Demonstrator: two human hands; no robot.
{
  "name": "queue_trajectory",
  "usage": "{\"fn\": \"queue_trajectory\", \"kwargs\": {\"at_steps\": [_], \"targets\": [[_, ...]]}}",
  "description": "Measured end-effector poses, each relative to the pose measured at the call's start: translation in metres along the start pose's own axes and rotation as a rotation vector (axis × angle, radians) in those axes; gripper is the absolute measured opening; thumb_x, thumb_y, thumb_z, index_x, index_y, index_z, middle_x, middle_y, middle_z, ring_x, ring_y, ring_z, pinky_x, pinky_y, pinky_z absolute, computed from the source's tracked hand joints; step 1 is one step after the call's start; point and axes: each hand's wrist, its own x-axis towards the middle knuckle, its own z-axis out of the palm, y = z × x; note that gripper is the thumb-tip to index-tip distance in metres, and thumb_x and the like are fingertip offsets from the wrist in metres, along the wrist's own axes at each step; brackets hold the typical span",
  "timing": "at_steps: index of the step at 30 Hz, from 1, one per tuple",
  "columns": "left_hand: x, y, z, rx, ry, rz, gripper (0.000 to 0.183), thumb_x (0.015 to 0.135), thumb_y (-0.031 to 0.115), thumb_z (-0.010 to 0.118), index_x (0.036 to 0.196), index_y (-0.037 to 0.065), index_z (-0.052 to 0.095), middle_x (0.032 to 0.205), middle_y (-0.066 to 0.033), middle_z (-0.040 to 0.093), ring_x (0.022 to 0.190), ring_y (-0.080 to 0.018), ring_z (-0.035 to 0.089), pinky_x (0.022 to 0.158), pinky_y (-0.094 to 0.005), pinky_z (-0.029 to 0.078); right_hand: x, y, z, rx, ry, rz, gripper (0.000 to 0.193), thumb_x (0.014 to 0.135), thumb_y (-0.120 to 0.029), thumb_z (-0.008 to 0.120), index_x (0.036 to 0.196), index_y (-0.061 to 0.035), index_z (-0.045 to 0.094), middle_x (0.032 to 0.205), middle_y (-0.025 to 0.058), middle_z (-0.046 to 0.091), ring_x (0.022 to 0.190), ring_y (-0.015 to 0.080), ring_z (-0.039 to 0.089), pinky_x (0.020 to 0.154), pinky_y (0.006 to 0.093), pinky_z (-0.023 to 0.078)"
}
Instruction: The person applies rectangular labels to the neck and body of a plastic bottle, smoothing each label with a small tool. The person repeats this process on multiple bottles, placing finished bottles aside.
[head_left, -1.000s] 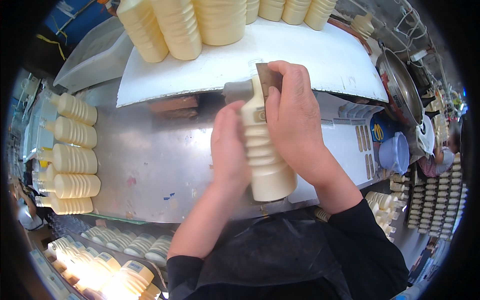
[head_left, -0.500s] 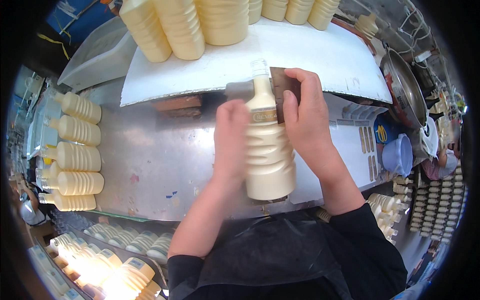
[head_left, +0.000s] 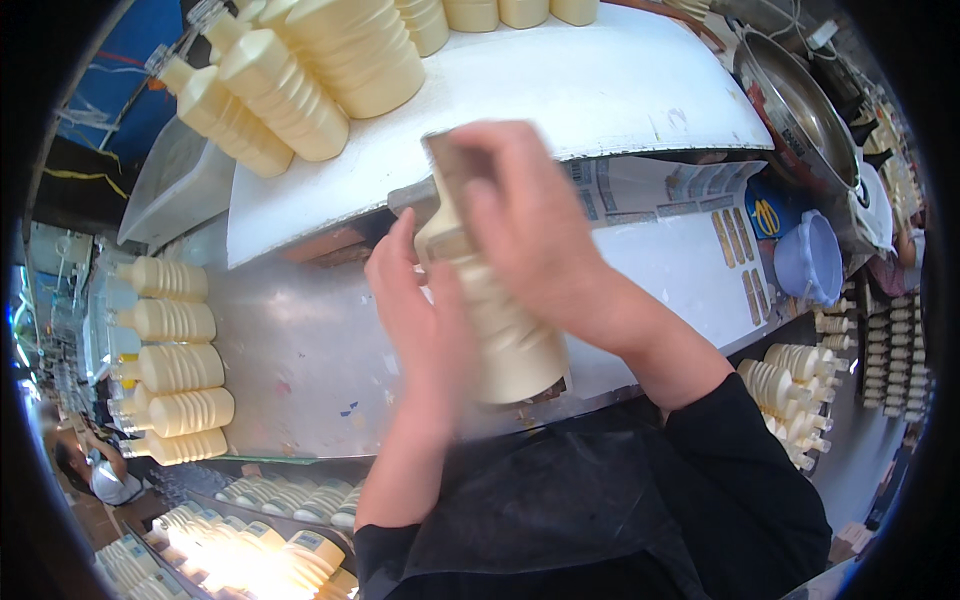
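Observation:
A cream-coloured bottle [head_left: 515,355] with a rippled body lies tilted in front of me on the metal table, its neck pointing away and a little left. My left hand [head_left: 415,300], slightly blurred, is curled against the left side of its shoulder. My right hand [head_left: 530,225] grips a thin, flat brown piece [head_left: 445,160] and presses it along the bottle's upper right side. Between the hands, the label band and much of the neck are hidden. A grey flat piece [head_left: 410,200] shows just beyond my left fingers.
Tall cream bottles [head_left: 280,90] stand on a raised white board [head_left: 610,90]. More bottles [head_left: 175,365] lie at the left edge. On a white sheet [head_left: 650,260] at right are label strips [head_left: 735,238], near a lilac bucket [head_left: 810,258], yellow-handled scissors [head_left: 767,217] and a large pan [head_left: 800,100].
The bottle's neck has tipped leftward. My right hand has swung up and left with the brown piece, now across the neck. The view has shifted too.

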Motion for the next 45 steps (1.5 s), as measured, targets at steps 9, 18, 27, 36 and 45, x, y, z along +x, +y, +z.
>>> {"fn": "queue_trajectory", "kwargs": {"at_steps": [9,18,27,36,45], "targets": [[-0.029,0.005,-0.003,0.186,-0.283,0.042,0.1,0.087,0.029,0.074,0.163,0.003,0.015,0.154,-0.0332,0.031,0.138,-0.0489,0.042,0.114,-0.0491,0.038,-0.013,0.048,-0.008,-0.137,0.065,-0.003,0.035,0.095,-0.003,0.056,0.129,-0.0031,0.047,0.127,0.0203,0.052,0.111,0.0414,0.059,0.094,0.0477,0.05],[-0.031,-0.005,0.003,0.017,-0.224,-0.061,0.107,0.084,0.025,0.075,0.162,-0.004,0.008,0.152,-0.0307,0.038,0.138,-0.0438,0.046,0.115,-0.0463,0.039,-0.007,0.032,-0.007,0.096,0.069,-0.002,0.034,0.096,-0.002,0.053,0.13,-0.0019,0.053,0.125,0.018,0.056,0.115,0.0344,0.059,0.103,0.0393,0.047],[-0.033,-0.016,0.005,-0.144,-0.215,-0.133,0.109,0.083,0.025,0.077,0.162,-0.005,0.01,0.153,-0.0288,0.04,0.138,-0.0392,0.048,0.115,-0.0436,0.039,-0.014,0.067,-0.012,-0.043,0.075,0.058,0.032,0.099,-0.006,0.054,0.131,-0.0023,0.052,0.126,0.0161,0.056,0.116,0.0329,0.059,0.102,0.0394,0.048],[-0.036,-0.013,-0.005,-0.569,-0.299,-0.453,0.09,0.086,0.017,0.071,0.16,0.0,0.022,0.146,-0.0191,0.049,0.132,-0.0261,0.053,0.111,-0.0394,0.044,-0.013,0.055,-0.012,0.13,0.026,0.188,0.036,0.096,-0.004,0.053,0.132,0.0007,0.051,0.131,0.0194,0.056,0.123,0.0358,0.057,0.108,0.042,0.043],[-0.033,-0.012,-0.008,-0.514,-0.362,-0.39,0.089,0.088,0.023,0.075,0.157,0.0,0.024,0.145,-0.0172,0.051,0.132,-0.0249,0.053,0.111,-0.0395,0.044,-0.005,0.025,-0.002,0.011,0.064,0.158,0.033,0.099,-0.003,0.052,0.132,-0.0002,0.052,0.129,0.0168,0.058,0.122,0.0311,0.058,0.106,0.0379,0.045]]}}
